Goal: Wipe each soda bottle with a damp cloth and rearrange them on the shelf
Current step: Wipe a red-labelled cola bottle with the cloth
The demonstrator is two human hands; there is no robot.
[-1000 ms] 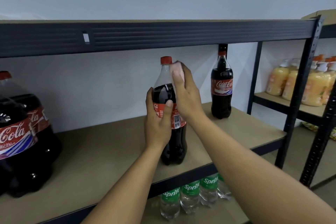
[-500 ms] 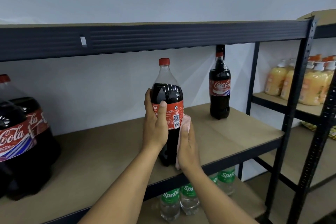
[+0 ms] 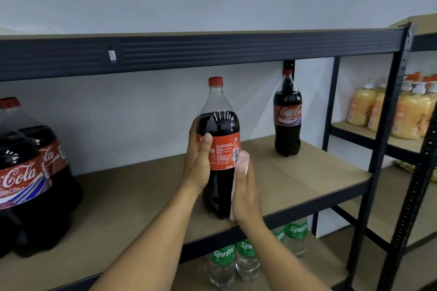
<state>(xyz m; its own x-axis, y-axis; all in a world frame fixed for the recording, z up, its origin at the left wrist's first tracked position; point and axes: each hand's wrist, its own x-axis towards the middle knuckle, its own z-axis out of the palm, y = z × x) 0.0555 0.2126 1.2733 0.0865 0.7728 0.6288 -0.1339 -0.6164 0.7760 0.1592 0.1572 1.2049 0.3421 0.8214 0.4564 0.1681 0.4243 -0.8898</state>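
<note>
A tall cola bottle (image 3: 218,123) with a red cap and red label stands upright near the front edge of the brown shelf board (image 3: 142,196). My left hand (image 3: 198,163) grips it at the label, thumb across the front. My right hand (image 3: 246,194) presses a pink cloth (image 3: 242,160) flat against the bottle's lower right side. A smaller cola bottle (image 3: 287,113) stands at the back right of the same shelf. Two big cola bottles (image 3: 30,172) stand together at the far left.
A dark metal beam (image 3: 212,49) of the shelf above runs across the view. Several Sprite bottles (image 3: 246,257) stand on the shelf below. A black upright post (image 3: 380,149) bounds the shelf on the right; beyond it, yellow pump bottles (image 3: 387,106) fill a neighbouring rack.
My right hand with the cloth has slid from the bottle's neck down to its lower right side. My left hand keeps its grip on the label.
</note>
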